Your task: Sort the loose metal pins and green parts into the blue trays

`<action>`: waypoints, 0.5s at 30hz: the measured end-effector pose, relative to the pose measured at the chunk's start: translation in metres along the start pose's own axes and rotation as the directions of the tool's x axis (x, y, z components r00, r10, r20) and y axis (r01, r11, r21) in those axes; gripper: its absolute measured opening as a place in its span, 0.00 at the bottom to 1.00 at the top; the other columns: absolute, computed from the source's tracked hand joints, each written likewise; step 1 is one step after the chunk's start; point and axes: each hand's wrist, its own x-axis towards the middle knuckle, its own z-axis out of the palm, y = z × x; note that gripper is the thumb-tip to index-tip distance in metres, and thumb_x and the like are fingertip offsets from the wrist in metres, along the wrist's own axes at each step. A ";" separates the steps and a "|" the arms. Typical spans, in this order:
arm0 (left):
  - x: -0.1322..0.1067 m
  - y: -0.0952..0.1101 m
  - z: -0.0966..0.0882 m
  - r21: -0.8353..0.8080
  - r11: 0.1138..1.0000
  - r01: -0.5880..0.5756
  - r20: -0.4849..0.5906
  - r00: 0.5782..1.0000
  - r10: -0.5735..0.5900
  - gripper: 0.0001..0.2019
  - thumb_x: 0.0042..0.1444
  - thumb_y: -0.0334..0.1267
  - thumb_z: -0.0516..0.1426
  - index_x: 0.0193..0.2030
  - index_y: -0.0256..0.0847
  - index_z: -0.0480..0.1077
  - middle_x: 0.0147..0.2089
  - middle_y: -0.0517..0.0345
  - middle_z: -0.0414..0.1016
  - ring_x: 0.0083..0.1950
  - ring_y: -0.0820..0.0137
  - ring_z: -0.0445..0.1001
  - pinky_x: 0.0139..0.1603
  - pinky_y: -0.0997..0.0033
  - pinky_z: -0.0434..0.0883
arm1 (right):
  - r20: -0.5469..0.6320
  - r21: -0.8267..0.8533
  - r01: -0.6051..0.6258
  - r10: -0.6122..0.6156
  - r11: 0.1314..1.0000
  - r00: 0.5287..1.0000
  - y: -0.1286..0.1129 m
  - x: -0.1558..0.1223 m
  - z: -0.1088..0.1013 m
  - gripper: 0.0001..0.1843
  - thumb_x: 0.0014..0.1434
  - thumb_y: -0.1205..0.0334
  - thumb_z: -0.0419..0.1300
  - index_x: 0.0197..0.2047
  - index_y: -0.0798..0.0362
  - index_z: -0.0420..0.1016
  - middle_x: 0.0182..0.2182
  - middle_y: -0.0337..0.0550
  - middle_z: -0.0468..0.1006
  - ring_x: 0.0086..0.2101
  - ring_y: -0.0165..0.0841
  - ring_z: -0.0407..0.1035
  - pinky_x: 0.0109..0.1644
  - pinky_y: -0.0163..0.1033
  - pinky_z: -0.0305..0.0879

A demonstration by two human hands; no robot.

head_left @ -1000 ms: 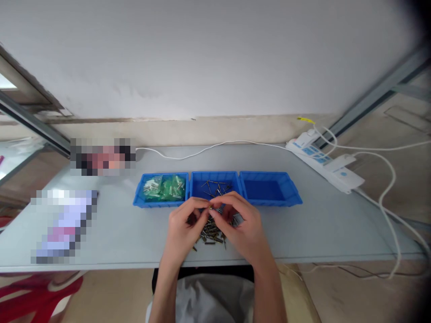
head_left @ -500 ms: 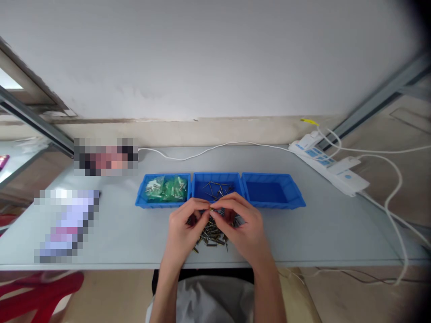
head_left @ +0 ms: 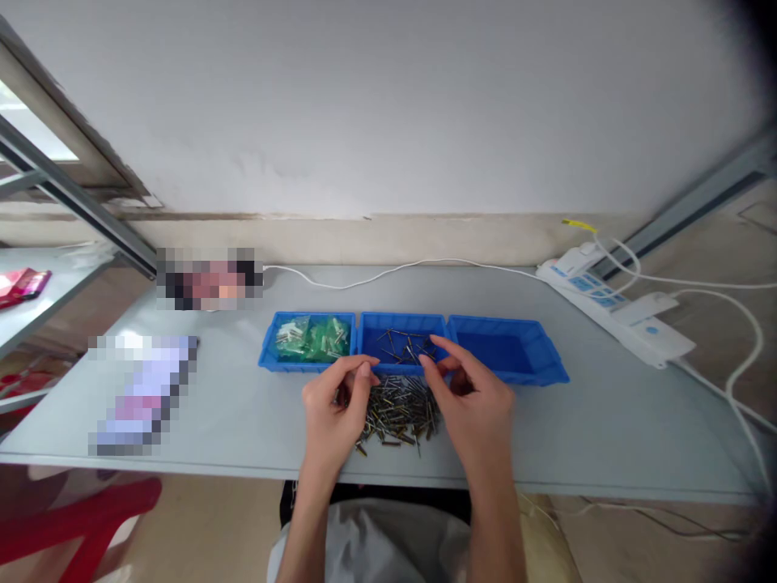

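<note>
My left hand (head_left: 337, 405) is closed in a pinch, thumb against the fingers, just in front of the middle blue bin (head_left: 401, 317); anything between the fingertips is too small to make out. My right hand (head_left: 479, 401) reaches over that bin's front right corner, thumb and index finger apart, with nothing clearly held. Thin metal pins (head_left: 405, 346) lie scattered inside the bin. Between my hands, on the table, spreads a pile of small metal pins (head_left: 397, 409), some with brass-coloured parts.
The left blue bin (head_left: 265, 356) holds green and clear plastic packets (head_left: 312, 338). To the right stands another blue bin (head_left: 549, 356). A white power strip (head_left: 613, 312) with cables lies at the back right. Two blurred-out objects are on the table's left.
My hands were together at the fingertips over the pile with a tiny brass-coloured piece. They have parted, the right one moving right to the middle bin. The view has shifted slightly.
</note>
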 end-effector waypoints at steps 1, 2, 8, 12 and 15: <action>0.000 0.000 -0.001 0.000 1.000 0.008 -0.012 1.000 -0.008 0.11 0.75 0.40 0.58 0.44 0.42 0.82 0.30 0.60 0.83 0.26 0.73 0.76 0.29 0.75 0.69 | 0.020 0.000 -0.005 0.005 1.000 1.000 0.002 0.000 -0.004 0.13 0.69 0.55 0.67 0.52 0.48 0.87 0.27 0.36 0.78 0.23 0.31 0.64 0.32 0.39 0.67; 0.000 0.001 -0.001 0.000 1.000 0.014 -0.023 1.000 -0.014 0.12 0.75 0.40 0.58 0.43 0.41 0.82 0.29 0.60 0.83 0.27 0.73 0.76 0.29 0.74 0.69 | 0.053 0.004 -0.003 0.003 1.000 0.999 0.003 0.000 -0.008 0.11 0.69 0.55 0.66 0.50 0.48 0.88 0.27 0.36 0.77 0.23 0.31 0.64 0.32 0.39 0.67; 0.001 0.003 -0.002 -0.006 1.000 0.026 -0.036 0.999 -0.026 0.14 0.75 0.43 0.58 0.43 0.41 0.82 0.27 0.60 0.81 0.27 0.71 0.78 0.29 0.74 0.69 | 0.427 -0.070 0.026 0.006 0.997 0.904 0.010 -0.004 -0.026 0.06 0.64 0.59 0.68 0.42 0.45 0.88 0.24 0.35 0.79 0.22 0.32 0.67 0.28 0.38 0.62; 0.001 0.003 -0.003 -0.014 1.000 0.024 -0.030 0.999 -0.024 0.13 0.75 0.43 0.58 0.43 0.41 0.82 0.27 0.60 0.81 0.27 0.71 0.78 0.30 0.74 0.71 | 0.592 -0.168 0.015 0.089 0.986 0.801 0.012 -0.006 -0.022 0.10 0.59 0.65 0.72 0.44 0.44 0.88 0.23 0.33 0.80 0.23 0.32 0.70 0.29 0.37 0.59; 0.000 0.002 -0.004 -0.021 0.999 0.030 -0.024 0.999 -0.030 0.13 0.75 0.44 0.58 0.43 0.42 0.81 0.27 0.60 0.81 0.27 0.71 0.78 0.30 0.74 0.71 | 0.620 -0.192 0.015 0.109 0.981 0.777 0.011 -0.007 -0.017 0.09 0.60 0.66 0.72 0.43 0.44 0.87 0.23 0.32 0.79 0.23 0.32 0.69 0.29 0.36 0.58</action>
